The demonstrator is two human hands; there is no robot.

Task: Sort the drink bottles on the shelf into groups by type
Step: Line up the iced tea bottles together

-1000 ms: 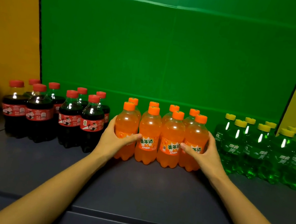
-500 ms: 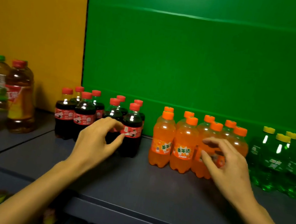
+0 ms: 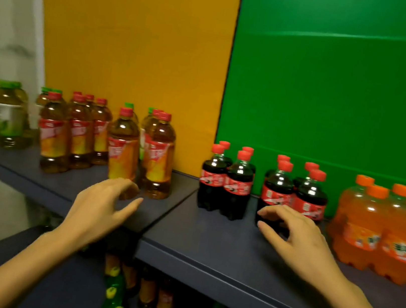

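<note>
Several small cola bottles (image 3: 236,185) with red caps stand on the dark shelf (image 3: 209,244) in two clusters. Orange soda bottles (image 3: 385,231) are grouped at the right edge. Left of the cola stand several amber tea bottles (image 3: 123,150) with red caps and red-orange labels, with a few green-capped bottles among them. Green tea bottles (image 3: 0,113) stand at the far left. My left hand (image 3: 104,205) hovers open just in front of the tea bottles. My right hand (image 3: 292,235) hovers open, fingers spread, in front of the right cola cluster. Neither holds anything.
A yellow back panel (image 3: 135,38) sits behind the tea and a green panel (image 3: 339,82) behind the sodas. A lower shelf holds more bottles (image 3: 114,296), some with yellow caps. A seam splits the shelf boards near the middle.
My view has swung left from the orange soda to the cola and tea. Both hands let go of the orange bottles and moved left, open.
</note>
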